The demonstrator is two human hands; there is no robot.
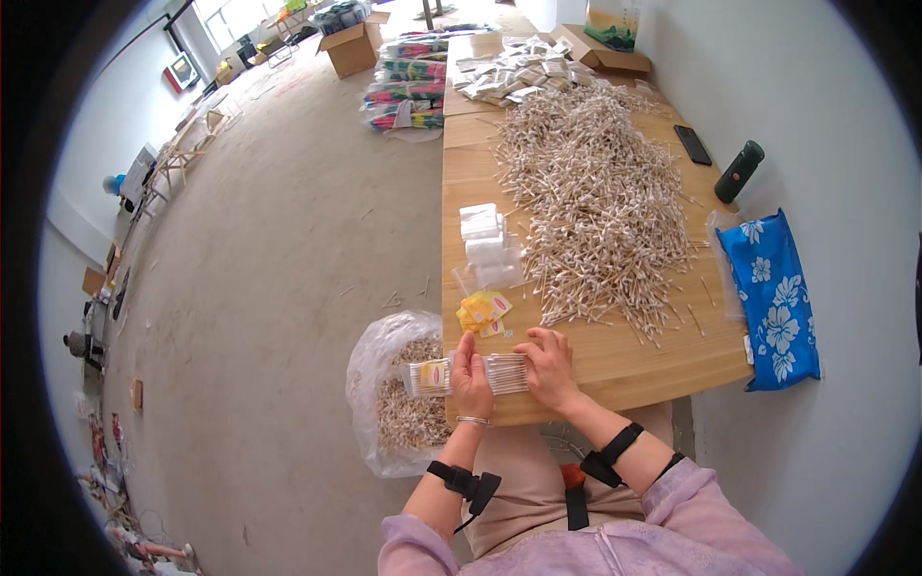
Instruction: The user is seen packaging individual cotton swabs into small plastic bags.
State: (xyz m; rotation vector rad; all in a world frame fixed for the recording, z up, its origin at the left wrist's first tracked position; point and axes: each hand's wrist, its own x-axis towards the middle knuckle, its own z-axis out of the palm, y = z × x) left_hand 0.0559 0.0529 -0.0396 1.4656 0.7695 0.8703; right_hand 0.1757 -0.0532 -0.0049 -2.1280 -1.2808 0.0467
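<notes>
Near the table's front edge, my left hand [471, 384] closes round a small clear plastic bag [413, 380] that sticks out to its left. Inside the bag are cotton swabs and a yellow label card [434, 374]. A row of loose cotton swabs [505, 373] lies between my two hands. My right hand [549, 369] has its bent fingers on the right ends of that row. Just beyond my hands are several yellow label cards [483, 309]. Farther off along the left edge lies a stack of empty clear bags [488, 245].
A big heap of cotton swabs [600, 192] covers much of the wooden table [615, 370]. Filled packets [523, 69] lie at the far end. A phone [691, 145], dark bottle [740, 173] and blue floral pouch [771, 300] line the right side. A plastic sack [363, 384] of swabs stands left.
</notes>
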